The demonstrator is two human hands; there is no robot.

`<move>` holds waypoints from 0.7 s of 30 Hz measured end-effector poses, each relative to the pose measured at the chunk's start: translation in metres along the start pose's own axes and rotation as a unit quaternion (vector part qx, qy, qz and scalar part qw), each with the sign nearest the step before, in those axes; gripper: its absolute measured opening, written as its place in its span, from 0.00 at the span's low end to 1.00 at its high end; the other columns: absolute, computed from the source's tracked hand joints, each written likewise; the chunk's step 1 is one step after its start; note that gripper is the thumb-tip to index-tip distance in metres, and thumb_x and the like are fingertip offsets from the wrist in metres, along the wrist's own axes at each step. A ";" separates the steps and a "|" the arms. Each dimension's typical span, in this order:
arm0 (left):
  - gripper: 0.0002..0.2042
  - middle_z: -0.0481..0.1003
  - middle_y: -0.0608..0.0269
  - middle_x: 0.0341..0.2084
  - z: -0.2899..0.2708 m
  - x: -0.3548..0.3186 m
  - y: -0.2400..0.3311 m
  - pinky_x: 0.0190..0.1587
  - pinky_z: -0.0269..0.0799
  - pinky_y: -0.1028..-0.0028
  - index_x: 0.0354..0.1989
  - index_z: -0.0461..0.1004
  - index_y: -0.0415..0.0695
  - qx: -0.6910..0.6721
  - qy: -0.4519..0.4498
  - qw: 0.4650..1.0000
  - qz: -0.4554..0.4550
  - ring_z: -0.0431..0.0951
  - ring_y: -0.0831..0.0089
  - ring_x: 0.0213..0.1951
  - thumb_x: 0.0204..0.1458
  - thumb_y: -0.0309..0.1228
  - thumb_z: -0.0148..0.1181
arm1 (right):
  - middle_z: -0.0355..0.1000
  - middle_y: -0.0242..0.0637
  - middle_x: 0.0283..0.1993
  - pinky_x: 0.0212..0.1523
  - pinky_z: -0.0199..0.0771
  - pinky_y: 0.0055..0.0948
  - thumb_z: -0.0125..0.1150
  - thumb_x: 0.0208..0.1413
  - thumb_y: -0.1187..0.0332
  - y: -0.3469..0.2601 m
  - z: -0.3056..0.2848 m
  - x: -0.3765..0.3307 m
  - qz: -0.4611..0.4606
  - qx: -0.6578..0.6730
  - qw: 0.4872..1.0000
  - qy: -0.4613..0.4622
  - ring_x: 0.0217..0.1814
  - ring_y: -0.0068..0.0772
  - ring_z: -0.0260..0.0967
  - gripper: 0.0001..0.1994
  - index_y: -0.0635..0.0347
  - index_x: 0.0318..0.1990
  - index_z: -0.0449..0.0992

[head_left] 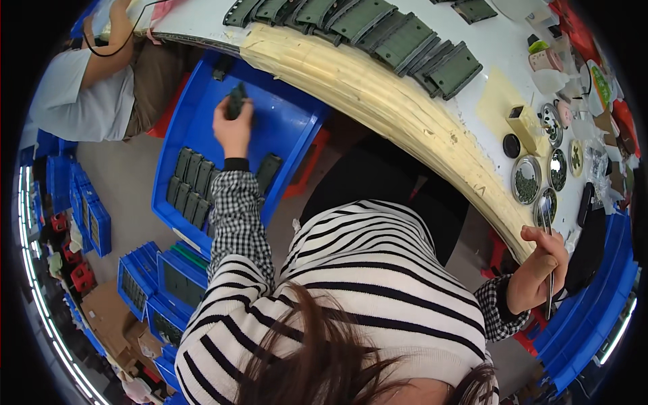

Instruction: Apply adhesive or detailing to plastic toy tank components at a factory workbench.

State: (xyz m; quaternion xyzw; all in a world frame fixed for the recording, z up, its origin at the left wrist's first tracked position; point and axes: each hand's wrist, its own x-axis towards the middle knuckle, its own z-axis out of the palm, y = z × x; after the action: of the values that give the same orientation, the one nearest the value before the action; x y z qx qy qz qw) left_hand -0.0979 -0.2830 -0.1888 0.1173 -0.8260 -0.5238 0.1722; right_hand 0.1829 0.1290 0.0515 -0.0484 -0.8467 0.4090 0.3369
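Note:
Over the large blue bin point(270, 111) at my left, my left hand point(233, 131) is closed on a small dark green block-shaped part point(236, 101). Below that hand, several similar green parts point(191, 177) lie in rows in the bin. A lone one point(221, 67) sits by its far end. My right hand point(538, 270), at the table's right edge, grips metal tweezers point(550, 290). Their upper end reaches toward a small round dish point(545, 206) of tiny dark pieces. On the table, dark green panel-like parts point(405, 44) stand side by side in a row.
Round metal dishes point(526, 179) with small pieces, a yellow box point(528, 128) and a black round lid point(511, 145) crowd the table's right side. Pale tape point(378, 108) covers the table edge. Another person point(94, 88) sits at far left. Blue bins point(162, 283) are stacked on the floor.

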 end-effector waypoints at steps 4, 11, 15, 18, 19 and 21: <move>0.22 0.75 0.56 0.42 -0.046 0.005 0.113 0.45 0.71 0.77 0.52 0.67 0.31 -0.133 0.017 0.990 0.039 0.75 0.76 0.43 0.50 0.25 0.66 | 0.75 0.47 0.30 0.34 0.68 0.30 0.46 0.66 0.56 0.005 -0.004 -0.004 0.022 0.011 1.000 0.015 0.31 0.35 0.69 0.19 0.67 0.39 0.73; 0.19 0.76 0.56 0.43 0.038 0.040 0.309 0.48 0.71 0.74 0.50 0.71 0.36 -0.068 -0.217 0.897 0.380 0.75 0.72 0.44 0.49 0.26 0.66 | 0.74 0.46 0.30 0.36 0.69 0.29 0.51 0.63 0.59 -0.002 -0.004 -0.001 0.044 0.049 0.997 0.035 0.32 0.35 0.70 0.17 0.67 0.36 0.75; 0.25 0.77 0.45 0.35 0.138 0.011 0.384 0.44 0.74 0.68 0.45 0.73 0.34 0.023 -0.358 0.857 0.371 0.79 0.61 0.39 0.38 0.38 0.68 | 0.74 0.45 0.29 0.34 0.69 0.28 0.53 0.61 0.60 -0.004 -0.007 -0.006 0.061 0.036 0.996 0.051 0.30 0.35 0.71 0.16 0.68 0.35 0.76; 0.28 0.75 0.41 0.37 0.210 0.014 0.384 0.48 0.71 0.62 0.43 0.74 0.34 0.156 -0.326 0.799 0.481 0.76 0.54 0.43 0.37 0.43 0.67 | 0.73 0.46 0.28 0.34 0.69 0.27 0.54 0.61 0.62 -0.004 -0.014 -0.006 0.067 0.034 0.996 0.044 0.30 0.35 0.71 0.15 0.69 0.36 0.76; 0.29 0.74 0.39 0.40 0.234 0.005 0.383 0.51 0.68 0.60 0.43 0.73 0.33 0.198 -0.322 0.787 0.488 0.72 0.50 0.47 0.37 0.45 0.66 | 0.73 0.45 0.28 0.34 0.69 0.27 0.54 0.61 0.62 -0.003 -0.016 -0.008 0.074 0.025 0.996 0.054 0.30 0.34 0.71 0.15 0.69 0.36 0.76; 0.31 0.69 0.34 0.48 0.257 -0.002 0.383 0.58 0.60 0.56 0.46 0.72 0.33 0.270 -0.348 0.762 0.475 0.63 0.41 0.55 0.38 0.48 0.66 | 0.73 0.45 0.29 0.34 0.69 0.27 0.54 0.61 0.62 -0.002 -0.018 -0.009 0.086 0.026 0.994 0.061 0.30 0.34 0.71 0.15 0.69 0.36 0.76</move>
State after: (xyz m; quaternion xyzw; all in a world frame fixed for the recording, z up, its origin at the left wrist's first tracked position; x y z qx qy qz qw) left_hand -0.2055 0.0920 0.0571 -0.4388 -0.8863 -0.1348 0.0614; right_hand 0.2014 0.1362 0.0558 -0.1366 -0.8067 0.4544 0.3524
